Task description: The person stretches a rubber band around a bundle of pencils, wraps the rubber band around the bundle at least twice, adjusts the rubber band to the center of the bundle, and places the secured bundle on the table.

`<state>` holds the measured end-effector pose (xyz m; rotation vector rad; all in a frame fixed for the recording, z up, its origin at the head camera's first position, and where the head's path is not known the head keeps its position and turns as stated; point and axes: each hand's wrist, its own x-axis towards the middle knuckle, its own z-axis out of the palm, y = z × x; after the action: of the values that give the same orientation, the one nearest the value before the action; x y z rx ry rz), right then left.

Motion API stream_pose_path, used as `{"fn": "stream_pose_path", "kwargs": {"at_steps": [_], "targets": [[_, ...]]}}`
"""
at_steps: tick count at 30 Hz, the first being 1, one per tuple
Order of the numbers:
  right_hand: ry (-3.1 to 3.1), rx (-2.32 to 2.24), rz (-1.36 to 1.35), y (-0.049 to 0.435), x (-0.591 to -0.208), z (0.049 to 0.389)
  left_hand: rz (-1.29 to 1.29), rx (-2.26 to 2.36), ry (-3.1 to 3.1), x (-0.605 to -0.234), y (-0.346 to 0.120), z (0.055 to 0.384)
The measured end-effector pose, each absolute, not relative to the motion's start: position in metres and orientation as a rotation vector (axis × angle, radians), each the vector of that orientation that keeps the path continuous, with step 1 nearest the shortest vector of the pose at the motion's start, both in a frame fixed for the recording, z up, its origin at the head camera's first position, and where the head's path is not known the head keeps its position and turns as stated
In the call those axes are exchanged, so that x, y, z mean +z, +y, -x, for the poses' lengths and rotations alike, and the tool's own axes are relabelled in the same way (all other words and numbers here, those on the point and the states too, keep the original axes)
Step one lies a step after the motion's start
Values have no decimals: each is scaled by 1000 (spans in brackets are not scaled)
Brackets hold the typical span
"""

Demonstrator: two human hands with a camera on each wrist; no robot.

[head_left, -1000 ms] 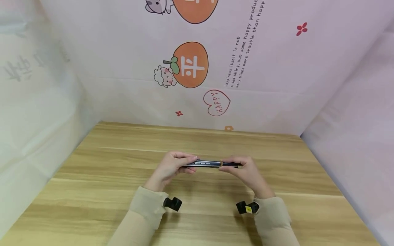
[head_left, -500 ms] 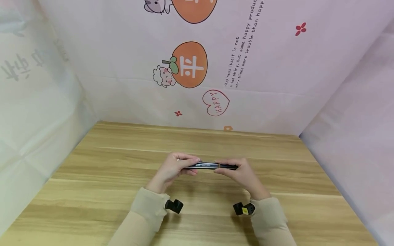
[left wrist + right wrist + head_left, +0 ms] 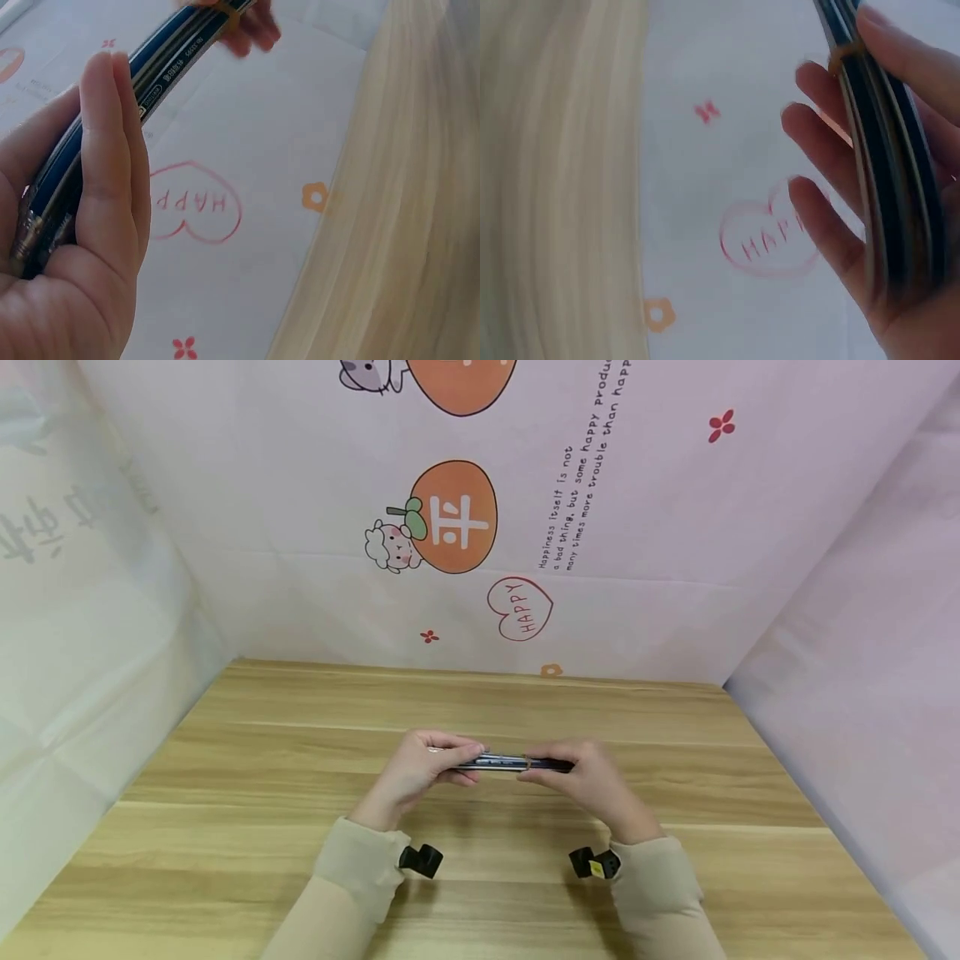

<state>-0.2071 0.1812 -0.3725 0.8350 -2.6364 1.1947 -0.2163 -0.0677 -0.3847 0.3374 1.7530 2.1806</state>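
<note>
A bundle of dark blue pencils [image 3: 491, 762] with pale stripes is held level above the table between both hands. The left hand [image 3: 405, 781] grips one end, thumb along the near side; in the left wrist view metal ferrules [image 3: 28, 231] lie against its palm. A yellowish-brown rubber band [image 3: 846, 54] circles the bundle toward the other end. Right beside that band, the right hand [image 3: 596, 789] holds the pencils between thumb and fingers. In the right wrist view its other fingers [image 3: 817, 139] spread behind the bundle, whose end runs into the palm.
The wood-grain table [image 3: 262, 793] extends around the hands. A white printed cloth [image 3: 637, 610] with cartoon pictures rises behind it, and pale cloth [image 3: 97, 635] hangs at both sides. Each beige cuff bears a small black wrist camera [image 3: 422, 860].
My right hand and the rubber band have shifted slightly left along the pencils, closer to the left hand. My left hand keeps its grip. The head view has turned a little.
</note>
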Motion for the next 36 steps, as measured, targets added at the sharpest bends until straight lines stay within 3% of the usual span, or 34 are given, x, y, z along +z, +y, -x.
{"fn": "stream_pose_path", "kwargs": {"at_steps": [12,28,36], "targets": [[-2587,988,-971,165,-373,207,-337,2159,1767,-388,-60,217],[-2528,1704,-398,180,-375,217,-427,2221,1536,-385,-75,218],[-2601,1725,-638,179,-377,213,-287,2233,1617,-387,-69,220]]}}
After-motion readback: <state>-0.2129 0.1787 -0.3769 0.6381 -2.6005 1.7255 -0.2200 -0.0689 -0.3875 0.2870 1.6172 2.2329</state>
